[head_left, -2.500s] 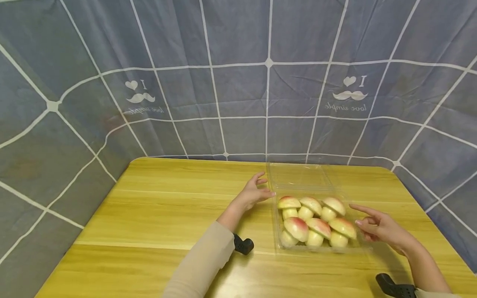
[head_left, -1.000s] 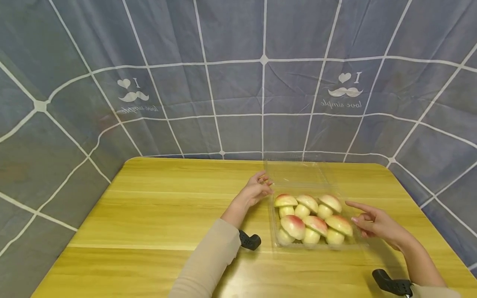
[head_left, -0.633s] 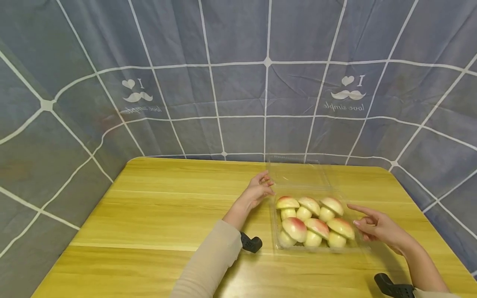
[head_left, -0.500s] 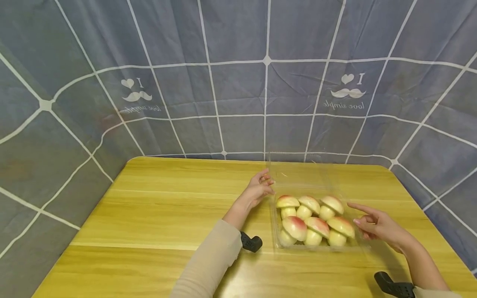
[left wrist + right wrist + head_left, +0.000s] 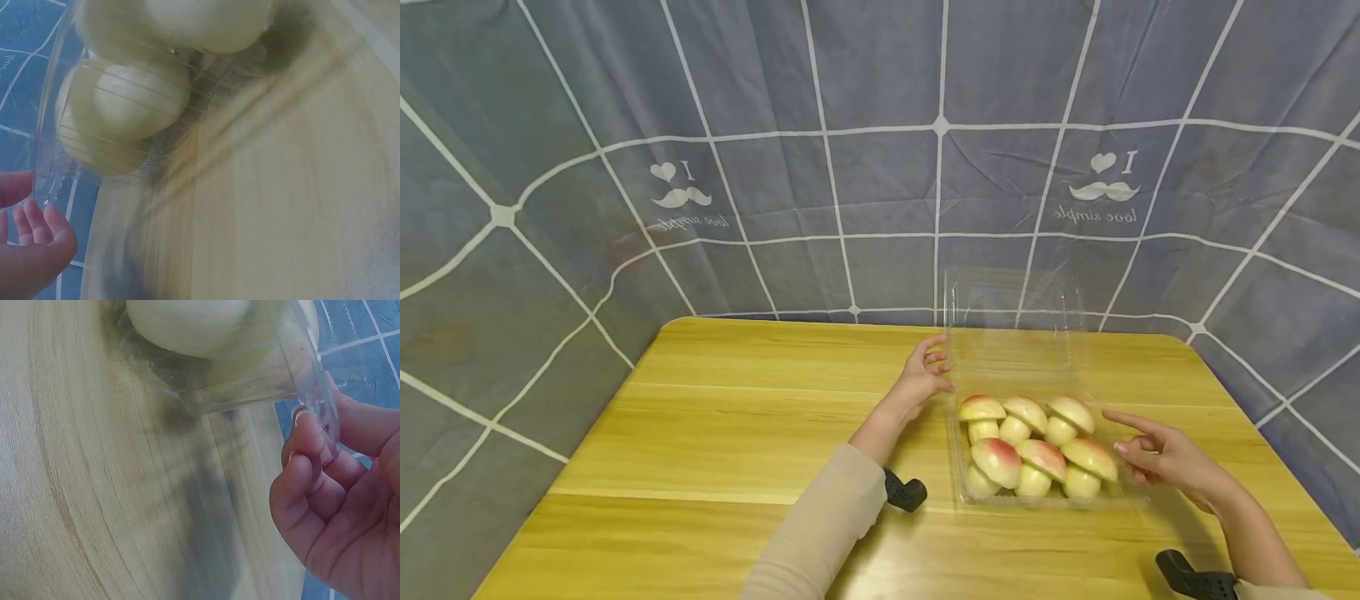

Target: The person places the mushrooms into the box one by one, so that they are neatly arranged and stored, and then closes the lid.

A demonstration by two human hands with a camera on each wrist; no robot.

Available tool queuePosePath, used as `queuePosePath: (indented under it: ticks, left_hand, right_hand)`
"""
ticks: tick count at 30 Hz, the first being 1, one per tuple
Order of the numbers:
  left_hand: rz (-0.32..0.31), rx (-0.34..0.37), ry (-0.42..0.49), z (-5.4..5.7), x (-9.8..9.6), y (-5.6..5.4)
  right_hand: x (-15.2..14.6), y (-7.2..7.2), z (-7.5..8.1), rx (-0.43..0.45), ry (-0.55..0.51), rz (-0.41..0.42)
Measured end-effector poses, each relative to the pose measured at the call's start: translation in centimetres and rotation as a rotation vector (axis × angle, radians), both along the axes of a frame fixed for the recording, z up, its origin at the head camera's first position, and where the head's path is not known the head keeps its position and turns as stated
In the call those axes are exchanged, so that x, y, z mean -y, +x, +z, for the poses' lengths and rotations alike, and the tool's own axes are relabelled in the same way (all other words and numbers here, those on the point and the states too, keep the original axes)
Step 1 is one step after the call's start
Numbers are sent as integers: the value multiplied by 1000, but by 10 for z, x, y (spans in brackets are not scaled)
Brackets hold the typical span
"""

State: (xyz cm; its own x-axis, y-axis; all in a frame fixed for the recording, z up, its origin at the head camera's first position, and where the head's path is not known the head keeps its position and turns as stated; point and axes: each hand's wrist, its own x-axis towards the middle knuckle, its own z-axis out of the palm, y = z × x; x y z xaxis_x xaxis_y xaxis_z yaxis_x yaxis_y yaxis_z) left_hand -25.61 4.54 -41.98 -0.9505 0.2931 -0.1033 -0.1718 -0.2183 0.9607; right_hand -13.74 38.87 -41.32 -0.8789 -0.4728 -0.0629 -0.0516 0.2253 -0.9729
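Observation:
A clear plastic clamshell box (image 5: pixel 1037 503) sits right of centre on the table, holding several glossy yellow mushroom-shaped pieces (image 5: pixel 1042 458) with pink-tinged caps, in two rows. Its transparent lid (image 5: pixel 1015 325) tilts up at the back, away from the near tray. At the left rear corner is my left hand (image 5: pixel 917 382), fingertips against the lid's edge and thumb by the box rim; in the left wrist view its fingers look loosely bent. My right hand (image 5: pixel 1165 458) pinches the box's right rim between thumb and fingers, clearest in the right wrist view, with the index finger extended.
The wood-grain table (image 5: pixel 715 467) stretches left of the box. A grey-blue cloth curtain (image 5: pixel 880 183) with white lines hangs behind the table and along both sides. Black wrist-worn pieces (image 5: pixel 905 492) sit under both forearms.
The lid has swung up from lying nearly flat at the back. My left fingers have risen slightly with its edge. The right hand and the mushroom-shaped pieces have stayed in place.

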Motion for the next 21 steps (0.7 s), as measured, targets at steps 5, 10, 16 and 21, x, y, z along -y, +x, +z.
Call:
queuePosePath:
  ticks: [5, 10, 16, 21]
  left_hand:
    - [-3, -39, -23, 0, 1, 2]
    - [-14, -93, -73, -1, 3, 3]
    - [-16, -179, -87, -6, 5, 2]
    - [-24, -237, -80, -9, 9, 5]
  right_hand:
    - [2, 2, 0, 1, 12, -18]
    - [4, 4, 2, 6, 26, -26]
    - [6, 4, 4, -2, 4, -7]
    - [7, 3, 5, 34, 16, -14]
